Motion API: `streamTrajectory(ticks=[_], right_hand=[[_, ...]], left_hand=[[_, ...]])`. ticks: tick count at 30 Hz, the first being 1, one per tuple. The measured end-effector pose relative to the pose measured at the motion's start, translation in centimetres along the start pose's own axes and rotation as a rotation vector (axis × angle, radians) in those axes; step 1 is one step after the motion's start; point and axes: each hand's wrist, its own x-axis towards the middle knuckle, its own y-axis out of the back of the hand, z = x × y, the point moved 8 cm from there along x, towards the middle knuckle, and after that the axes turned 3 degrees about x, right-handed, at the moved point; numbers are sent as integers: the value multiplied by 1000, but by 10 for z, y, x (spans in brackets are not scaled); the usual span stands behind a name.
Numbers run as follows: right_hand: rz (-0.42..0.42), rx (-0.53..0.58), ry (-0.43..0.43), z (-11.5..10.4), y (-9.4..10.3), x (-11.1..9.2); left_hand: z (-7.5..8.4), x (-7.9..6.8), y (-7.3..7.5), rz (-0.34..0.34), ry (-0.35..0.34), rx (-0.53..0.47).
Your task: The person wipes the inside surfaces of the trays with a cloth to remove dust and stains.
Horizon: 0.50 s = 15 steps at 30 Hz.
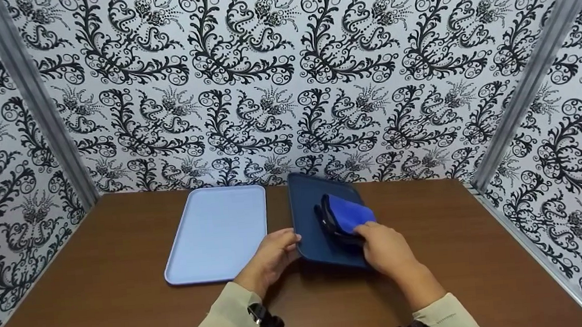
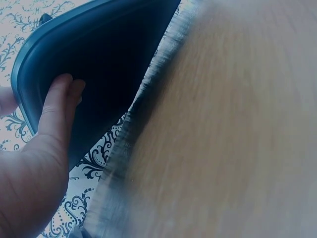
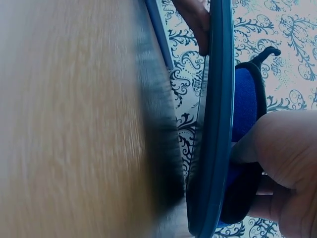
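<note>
A dark blue tray (image 1: 307,219) is tilted, its left side raised off the table. My left hand (image 1: 272,256) grips its left rim, with the fingers (image 2: 54,109) spread against the underside in the left wrist view. Over the tray's upper face, my right hand (image 1: 388,249) pinches a soft blue fabric item with black trim (image 1: 349,213). A thin black strap end sticks out from this item (image 3: 245,104) in the right wrist view. Its exact kind is unclear, and the right fingers hide part of it.
A light blue tray (image 1: 218,231) lies flat on the brown wooden table (image 1: 98,288), left of the dark one. Patterned panels (image 1: 264,82) enclose the table at the back and sides, with grey posts (image 1: 39,100) at the corners.
</note>
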Motion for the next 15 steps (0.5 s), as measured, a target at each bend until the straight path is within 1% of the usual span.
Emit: streamTrajectory(ticks=[7, 11, 15], right_hand=[[10, -4, 35, -12, -2, 0], [22, -3, 70, -21, -1, -1], [36, -4, 103, -30, 1, -1]], left_hand=[[-1, -1, 1, 1, -1, 0], [0, -1, 1, 4, 2, -11], [2, 0, 0, -8, -5, -14]])
